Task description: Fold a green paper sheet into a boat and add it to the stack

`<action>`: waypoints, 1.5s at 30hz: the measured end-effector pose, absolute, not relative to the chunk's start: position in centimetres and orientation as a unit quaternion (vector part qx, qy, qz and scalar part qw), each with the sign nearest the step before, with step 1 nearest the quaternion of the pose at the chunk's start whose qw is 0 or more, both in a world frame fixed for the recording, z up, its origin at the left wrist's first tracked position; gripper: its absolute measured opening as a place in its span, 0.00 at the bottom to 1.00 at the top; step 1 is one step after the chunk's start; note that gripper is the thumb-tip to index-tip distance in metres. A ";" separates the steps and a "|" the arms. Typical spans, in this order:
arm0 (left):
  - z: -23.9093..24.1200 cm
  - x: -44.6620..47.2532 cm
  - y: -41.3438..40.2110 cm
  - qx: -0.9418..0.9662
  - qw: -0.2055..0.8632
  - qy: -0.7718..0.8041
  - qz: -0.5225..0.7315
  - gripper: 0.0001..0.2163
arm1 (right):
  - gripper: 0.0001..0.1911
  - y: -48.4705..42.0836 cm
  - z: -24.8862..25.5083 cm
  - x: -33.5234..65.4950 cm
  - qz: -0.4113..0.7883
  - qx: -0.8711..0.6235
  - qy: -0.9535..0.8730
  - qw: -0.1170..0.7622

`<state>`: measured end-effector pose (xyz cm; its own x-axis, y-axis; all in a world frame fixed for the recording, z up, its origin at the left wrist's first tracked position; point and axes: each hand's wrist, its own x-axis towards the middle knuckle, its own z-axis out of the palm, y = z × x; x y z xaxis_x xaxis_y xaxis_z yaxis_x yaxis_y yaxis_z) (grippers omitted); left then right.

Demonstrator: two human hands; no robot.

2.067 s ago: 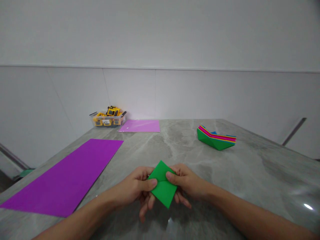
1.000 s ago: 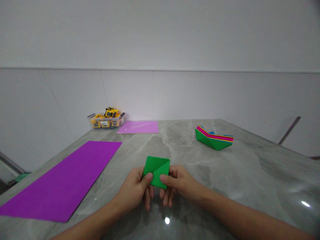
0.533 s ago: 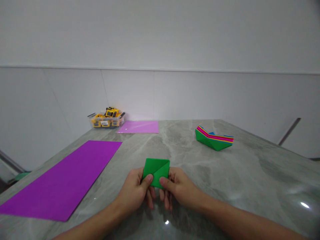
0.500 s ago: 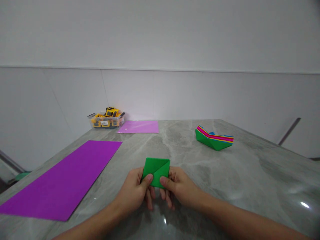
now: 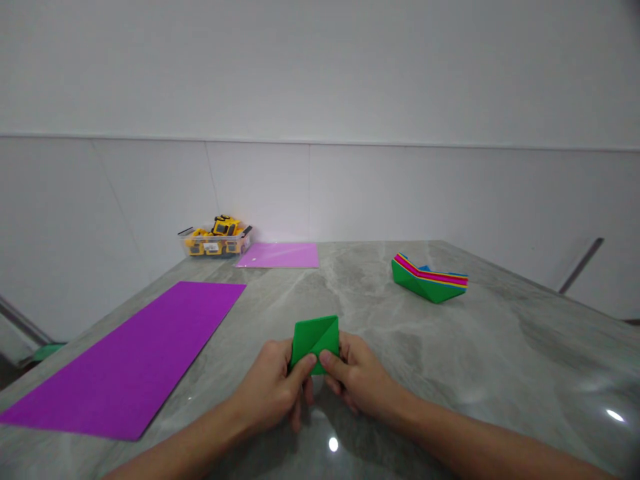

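A small folded green paper (image 5: 316, 337) with a diagonal crease stands up from the grey marble table (image 5: 500, 347), close in front of me. My left hand (image 5: 273, 390) pinches its lower left edge with the thumb on the front. From the other side, my right hand (image 5: 356, 378) pinches its lower right edge. The two thumbs almost meet at the bottom of the paper. Both hands are closed on it.
A large purple sheet (image 5: 135, 350) lies at the left. A smaller pink sheet (image 5: 280, 254) lies at the back, beside a clear box of yellow toy vehicles (image 5: 217, 237). A stack of folded coloured paper boats (image 5: 429, 279) sits at the right. White walls border the table.
The green paper was turned from a diamond to a square stance and lifted slightly. Since half a second ago my thumbs have closed in toward the bottom middle and the paper looks narrower.
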<state>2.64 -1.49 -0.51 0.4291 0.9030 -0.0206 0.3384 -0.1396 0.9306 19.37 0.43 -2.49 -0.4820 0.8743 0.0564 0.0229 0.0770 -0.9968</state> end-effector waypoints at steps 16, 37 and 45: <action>-0.5 2.4 0.0 0.621 0.475 0.445 0.436 0.15 | 0.12 1.1 -1.9 19.3 0.504 -0.367 -0.663 0.415; -0.7 1.7 0.1 0.685 0.408 0.444 0.409 0.10 | 0.12 0.9 -1.4 21.3 0.269 -0.386 -0.822 0.322; -0.8 1.8 0.2 0.700 0.409 0.461 0.359 0.09 | 0.09 0.7 -1.2 21.5 0.230 -0.417 -0.835 0.277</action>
<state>1.77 0.18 -0.82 0.3162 0.9404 0.1252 0.3526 -0.2390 0.9047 21.47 0.71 -1.16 -0.4990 0.8229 0.2718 0.5678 0.5473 -0.6149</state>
